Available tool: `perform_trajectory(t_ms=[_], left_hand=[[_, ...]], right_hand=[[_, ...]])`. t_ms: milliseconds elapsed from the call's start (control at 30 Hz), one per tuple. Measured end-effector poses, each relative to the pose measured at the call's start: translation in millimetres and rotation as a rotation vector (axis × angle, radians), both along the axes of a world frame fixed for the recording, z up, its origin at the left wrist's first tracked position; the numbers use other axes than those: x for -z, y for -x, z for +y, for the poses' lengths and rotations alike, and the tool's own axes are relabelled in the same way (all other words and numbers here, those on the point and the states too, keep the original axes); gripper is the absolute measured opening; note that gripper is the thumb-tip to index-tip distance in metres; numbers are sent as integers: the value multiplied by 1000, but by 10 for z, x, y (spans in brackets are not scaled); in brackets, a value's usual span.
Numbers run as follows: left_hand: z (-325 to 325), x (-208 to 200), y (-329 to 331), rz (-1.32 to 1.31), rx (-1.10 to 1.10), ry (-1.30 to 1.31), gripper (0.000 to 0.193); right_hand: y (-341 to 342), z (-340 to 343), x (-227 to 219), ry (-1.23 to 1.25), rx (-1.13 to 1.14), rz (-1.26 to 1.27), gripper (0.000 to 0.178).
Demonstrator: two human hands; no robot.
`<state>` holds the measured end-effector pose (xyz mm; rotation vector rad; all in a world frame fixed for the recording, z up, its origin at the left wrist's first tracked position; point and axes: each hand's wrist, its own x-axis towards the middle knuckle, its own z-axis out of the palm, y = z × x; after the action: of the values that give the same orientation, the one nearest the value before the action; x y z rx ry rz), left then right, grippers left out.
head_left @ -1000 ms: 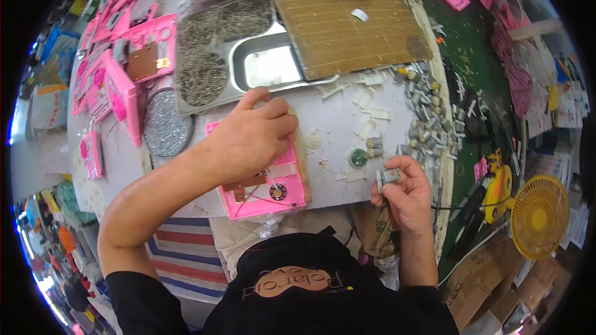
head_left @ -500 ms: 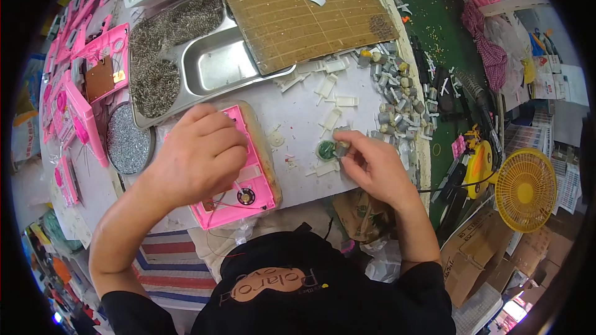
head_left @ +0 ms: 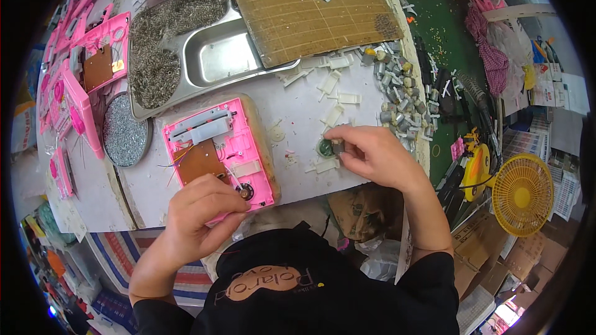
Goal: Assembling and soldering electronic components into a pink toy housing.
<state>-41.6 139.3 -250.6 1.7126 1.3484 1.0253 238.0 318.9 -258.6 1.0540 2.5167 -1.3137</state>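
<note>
The pink plastic casing (head_left: 253,142) lies on a pale padded block before me. It holds a brown circuit board (head_left: 200,162), a grey roller-like part with a white cover (head_left: 210,130), a white plastic piece (head_left: 247,169) and a small round black part (head_left: 246,191). My left hand (head_left: 205,214) is at the casing's near edge, fingers curled together beside the round part; what they hold, if anything, is hidden. My right hand (head_left: 379,156) pinches a small grey motor (head_left: 338,147) at a little round tub of green stuff (head_left: 325,147).
Several motors (head_left: 406,93) are heaped at the table's right edge, near loose white brackets (head_left: 347,98). Behind are a metal tray (head_left: 186,56) of small springs and a brown board (head_left: 310,18). A round dish of screws (head_left: 126,130) and pink casings (head_left: 81,108) stand left.
My left hand has moved from above the casing down toward its near edge, uncovering the circuit board and grey part. My right hand stays by the green tub with the motor.
</note>
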Motion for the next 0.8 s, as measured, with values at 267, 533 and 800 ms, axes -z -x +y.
perform_trajectory(t_ms=[267, 533, 800], left_hand=[[-241, 54, -225, -262, -196, 279, 15], [-268, 135, -359, -500, -264, 333, 15], [-295, 206, -417, -599, -327, 252, 33]], right_hand=[[-53, 2, 16, 55, 65, 135, 38], [307, -927, 222, 1203, 605, 680, 55], [543, -1063, 276, 1524, 630, 721, 56]])
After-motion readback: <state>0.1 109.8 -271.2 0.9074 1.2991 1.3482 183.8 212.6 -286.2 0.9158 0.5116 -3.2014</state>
